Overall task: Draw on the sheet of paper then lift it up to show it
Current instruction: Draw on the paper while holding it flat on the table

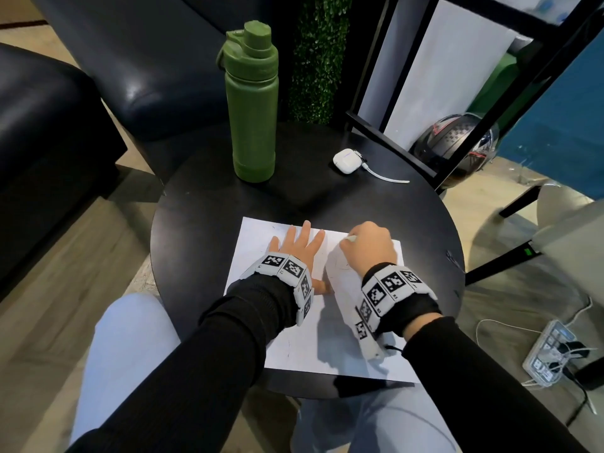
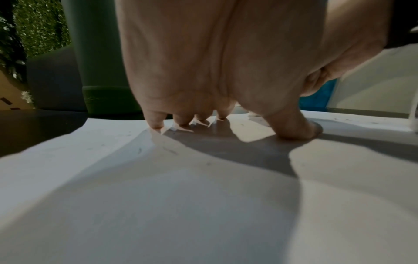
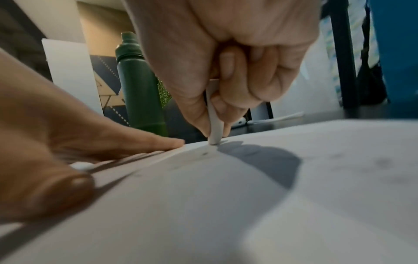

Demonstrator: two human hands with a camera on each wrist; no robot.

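**A:** So we had the sheet of paper point(image 1: 294, 348) flat on the near half of the round black table point(image 1: 196, 223), its near edge right at the table's rim. Our left hand point(image 1: 295, 248) lay on the far-left part of it, fingers straight and spread, palm down, just pressing. Nothing grasped there.

**B:** Yep, and in the left wrist view we saw the fingertips point(image 2: 156, 123) and thumb planted on the sheet. What about the other hand?

**A:** Our right hand point(image 1: 369, 245) was just right of the left one, fingers clenched around a pale pen point(image 3: 214, 125), held nearly upright with the tip touching the paper near its far edge. A few faint marks showed around the tip, too blurry for us to read.

**B:** And the rest of the table?

**A:** A green bottle point(image 1: 253, 103) stood upright at the far side, well apart from the paper. A white earbud case point(image 1: 347, 160) with a cable plugged in sat to its right.
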